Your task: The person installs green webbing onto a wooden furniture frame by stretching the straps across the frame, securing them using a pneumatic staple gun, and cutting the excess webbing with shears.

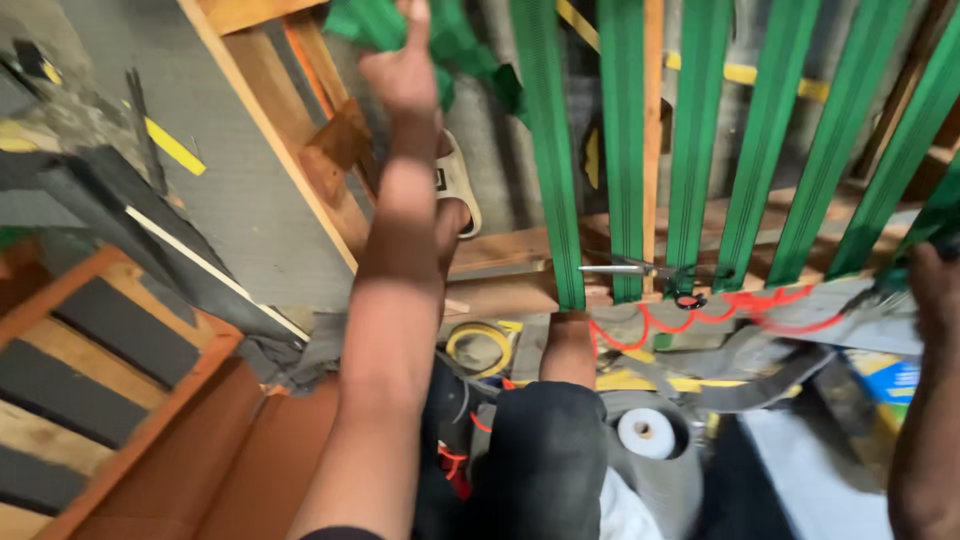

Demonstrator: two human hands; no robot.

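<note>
— Left hand point(405, 65) up at the top of the frame, left of centre, arm stretched long. Closed on anything?

— Fingers bunched against a loose end of green webbing point(375, 22); looks pinched, though blurred, so hard to call firm. Crumpled cloth there, no clear direction to it.

— And the right hand point(935, 275)?

— Far right edge, mid-height, mostly cut off. Sits against the outermost green strap point(905, 150); gripping or only resting, cannot tell. Hands wide apart, nearly the full width of the frame between them.

— Run of the straps?

— Five or so taut green webbing straps point(622, 150), side by side, long axis top to bottom. Left ones near vertical, right ones fanning out toward the upper right. Lower ends meeting a wooden frame rail point(505, 250) around centre frame.

— So from the hands?

— Taut straps lying between the two hands: right of the left hand, left of the right hand. Loose end nearest the left hand, right at its fingers.

— Anything else close by?

— Scissors point(650, 270) lying across the rail at the strap ends, blades pointing left. Red coiled hose point(700, 315) just below. Pale sandal point(455, 185) beside the left forearm. Roll of grey material point(645, 432) low centre, next to a dark-trousered knee point(545, 440).
</note>
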